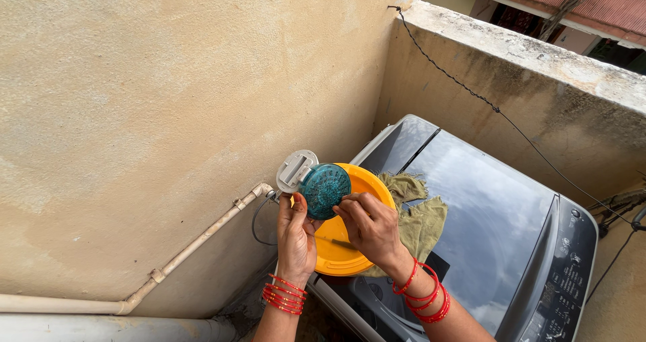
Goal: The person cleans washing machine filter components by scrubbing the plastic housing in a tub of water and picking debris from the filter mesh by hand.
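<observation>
Filter part: teal round mesh piece (pixel 324 190) with a white plastic end (pixel 296 169), held up in the air above the near left corner of the washing machine (pixel 484 227), in front of the yellow plate.
Left hand: left hand (pixel 296 237) is closed around the lower edge of the teal piece, thumb on its face, taking its weight.
Right hand: right hand (pixel 370 227) has its fingertips pinched at the right side of the mesh face; whether they grip lint or only touch the mesh cannot be told.
Progress: the piece is out of the machine and in hand; judging by the picking fingers, cleaning is under way, not finished. Putting it back is left.
Yellow plate: yellow plate (pixel 350 248) lies on the machine lid, a thin dark stick-like thing on it.
Cloth: olive cloth (pixel 420 214) lies crumpled just beside the plate, partly under it.
Surroundings: closed dark lid, rough plastered wall (pixel 148 113), pale pipe (pixel 202 237) along it.
</observation>
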